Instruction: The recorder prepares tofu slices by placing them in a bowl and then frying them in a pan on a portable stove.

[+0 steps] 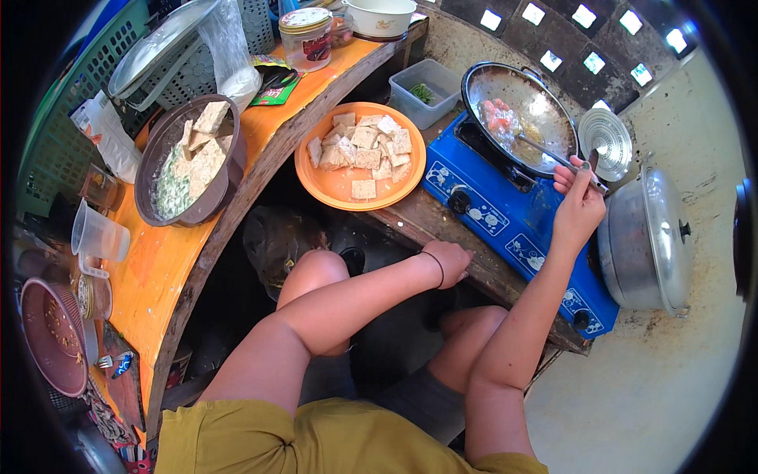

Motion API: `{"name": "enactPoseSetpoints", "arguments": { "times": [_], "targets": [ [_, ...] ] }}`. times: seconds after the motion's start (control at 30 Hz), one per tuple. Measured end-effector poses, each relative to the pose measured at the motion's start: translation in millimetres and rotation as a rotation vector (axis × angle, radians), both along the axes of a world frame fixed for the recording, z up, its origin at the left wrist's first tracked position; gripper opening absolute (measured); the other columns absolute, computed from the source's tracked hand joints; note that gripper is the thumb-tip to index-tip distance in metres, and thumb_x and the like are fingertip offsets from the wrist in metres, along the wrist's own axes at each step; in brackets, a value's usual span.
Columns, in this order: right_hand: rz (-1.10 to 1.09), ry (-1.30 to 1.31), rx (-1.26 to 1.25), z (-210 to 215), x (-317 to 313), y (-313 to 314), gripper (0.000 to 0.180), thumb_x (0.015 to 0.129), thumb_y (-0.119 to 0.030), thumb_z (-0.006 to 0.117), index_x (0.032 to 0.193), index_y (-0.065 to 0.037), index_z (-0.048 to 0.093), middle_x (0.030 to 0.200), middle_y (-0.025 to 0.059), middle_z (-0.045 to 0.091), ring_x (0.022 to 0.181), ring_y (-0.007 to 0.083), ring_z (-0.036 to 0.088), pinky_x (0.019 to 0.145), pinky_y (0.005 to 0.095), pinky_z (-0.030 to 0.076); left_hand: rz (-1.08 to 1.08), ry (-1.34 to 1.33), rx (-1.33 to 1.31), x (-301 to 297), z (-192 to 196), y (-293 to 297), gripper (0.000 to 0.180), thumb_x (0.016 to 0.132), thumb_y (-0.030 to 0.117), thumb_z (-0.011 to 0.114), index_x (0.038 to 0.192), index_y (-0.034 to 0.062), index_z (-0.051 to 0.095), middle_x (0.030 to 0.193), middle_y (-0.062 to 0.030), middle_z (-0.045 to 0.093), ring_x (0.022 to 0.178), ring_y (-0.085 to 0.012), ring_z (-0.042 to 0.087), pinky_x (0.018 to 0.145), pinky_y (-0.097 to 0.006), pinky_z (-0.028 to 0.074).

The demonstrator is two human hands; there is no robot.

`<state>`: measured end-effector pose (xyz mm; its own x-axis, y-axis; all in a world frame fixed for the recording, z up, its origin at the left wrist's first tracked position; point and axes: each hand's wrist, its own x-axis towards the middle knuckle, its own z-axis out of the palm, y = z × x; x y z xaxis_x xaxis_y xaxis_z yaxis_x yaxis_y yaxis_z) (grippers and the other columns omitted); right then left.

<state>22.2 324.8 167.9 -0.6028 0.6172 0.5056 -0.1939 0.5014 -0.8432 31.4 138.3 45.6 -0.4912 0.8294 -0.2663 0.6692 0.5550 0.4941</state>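
My right hand (578,193) is closed around the handle of a long metal cooking spatula (545,150). Its far end dips into a dark wok (562,118), so the blade is hidden. Reddish pieces (497,116) sit in bubbling oil at the wok's left side. The wok rests on a blue gas stove (483,207). Lower and to the left, my left hand (448,263) rests at the edge of the wooden bench (410,225), fingers curled, with nothing visible in it. An orange plate (332,189) of pale tempeh slices (365,137) lies beyond that hand.
On the orange table (158,276) at left, a brown bowl (229,178) holds tempeh in green-flecked batter, near a clear measuring cup (101,233). Behind the plate is a plastic tub (442,114). A perforated metal disc (608,134) and a lidded aluminium pot (632,245) stand right of the stove.
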Motion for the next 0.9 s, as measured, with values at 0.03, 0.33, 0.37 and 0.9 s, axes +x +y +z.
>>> {"name": "enactPoseSetpoints", "arguments": {
  "times": [0.03, 0.33, 0.37, 0.9],
  "targets": [
    [0.008, 0.013, 0.005, 3, 1, -2, 0.037, 0.106, -0.025, 0.048, 0.114, 0.006, 0.067, 0.087, 0.0123, 0.073, 0.076, 0.0110, 0.068, 0.069, 0.0245, 0.054, -0.001, 0.001, 0.009, 0, 0, 0, 0.035, 0.094, 0.028, 0.060, 0.121, 0.0061, 0.058, 0.104, -0.0208, 0.070, 0.099, -0.0401, 0.067, 0.083, -0.050, 0.054],
    [0.067, 0.077, 0.055, 23, 12, -22, 0.032, 0.106, -0.019, 0.049, 0.114, 0.006, 0.067, 0.088, 0.0114, 0.072, 0.080, 0.0109, 0.067, 0.071, 0.0244, 0.054, 0.009, 0.009, 0.028, 1, -2, 0, 0.033, 0.093, 0.027, 0.061, 0.120, 0.0067, 0.058, 0.102, -0.0210, 0.070, 0.098, -0.0403, 0.067, 0.084, -0.050, 0.053],
    [0.072, 0.094, 0.044, 25, 12, -25, 0.030, 0.105, -0.018, 0.050, 0.114, 0.006, 0.067, 0.087, 0.0108, 0.072, 0.079, 0.0106, 0.066, 0.071, 0.0240, 0.053, 0.010, 0.010, 0.033, 1, -3, 1, 0.033, 0.093, 0.027, 0.061, 0.119, 0.0068, 0.058, 0.102, -0.0209, 0.070, 0.098, -0.0402, 0.067, 0.084, -0.049, 0.053],
    [-0.029, -0.043, 0.089, 1, 1, -4, 0.029, 0.104, -0.019, 0.053, 0.115, 0.003, 0.068, 0.089, 0.0113, 0.074, 0.080, 0.0123, 0.068, 0.074, 0.0257, 0.054, 0.000, 0.010, 0.034, -2, -2, -2, 0.035, 0.093, 0.028, 0.061, 0.122, 0.0073, 0.057, 0.102, -0.0205, 0.070, 0.098, -0.0397, 0.067, 0.083, -0.050, 0.053]
  ]
}}
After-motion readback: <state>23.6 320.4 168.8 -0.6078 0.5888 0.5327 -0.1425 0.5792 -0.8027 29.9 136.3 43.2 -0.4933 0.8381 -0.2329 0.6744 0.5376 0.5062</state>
